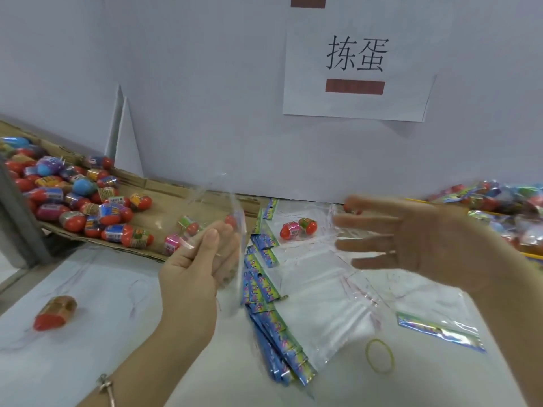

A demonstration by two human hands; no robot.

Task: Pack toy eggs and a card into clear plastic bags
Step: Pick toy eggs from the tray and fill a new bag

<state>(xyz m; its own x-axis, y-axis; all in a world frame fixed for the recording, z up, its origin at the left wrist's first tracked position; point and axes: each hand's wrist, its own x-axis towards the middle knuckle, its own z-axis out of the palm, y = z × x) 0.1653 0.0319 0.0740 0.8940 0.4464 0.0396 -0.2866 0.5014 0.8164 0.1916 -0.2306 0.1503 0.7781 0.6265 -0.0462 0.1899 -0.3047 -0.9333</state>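
My left hand pinches a clear plastic bag between thumb and fingers and holds it upright above the table. My right hand hovers to the right with its fingers spread and straight, holding nothing. Two toy eggs lie on the stack of clear bags between my hands. Blue header cards fan out along the stack's left edge. A cardboard tray at the left holds several wrapped toy eggs. One more egg lies loose on the white table at the near left.
A pile of packed bags sits at the far right. A yellow rubber band and a single card in a bag lie at the near right. A white partition with a paper sign closes off the back.
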